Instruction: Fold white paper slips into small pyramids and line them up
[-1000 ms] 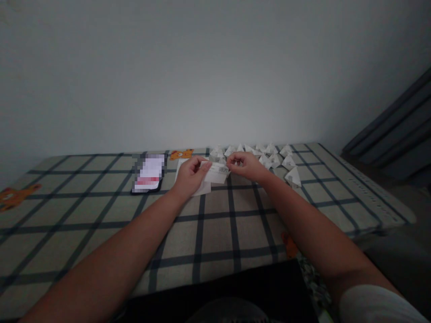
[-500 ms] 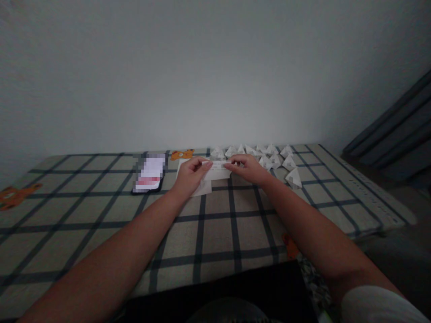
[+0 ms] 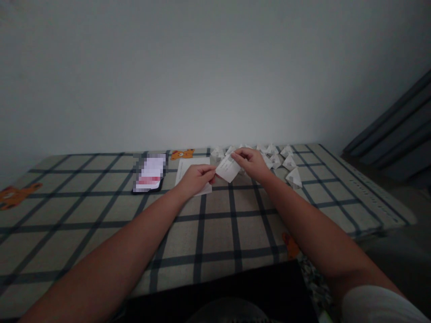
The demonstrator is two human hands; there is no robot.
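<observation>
A small folded piece of white paper (image 3: 228,168) with faint print hangs tilted between my two hands, above the checked cloth. My left hand (image 3: 200,176) pinches its lower left corner. The fingers of my right hand (image 3: 248,160) are closed on its upper right edge. Under and behind my left hand, flat white sheets (image 3: 183,169) lie on the cloth. Several folded white paper pieces (image 3: 294,177) with pointed tops stand in rows behind and to the right of my right hand, which partly hides some of them.
A phone (image 3: 150,172) with a lit, blurred screen lies left of the sheets. The checked cloth (image 3: 215,233) has orange bear prints and covers the surface up to the wall. A dark curtain (image 3: 397,116) hangs at the right.
The paper has turned from level to tilted, its left corner lower. My left hand has moved slightly right and down, uncovering more of the flat sheets. My right hand has shifted a little.
</observation>
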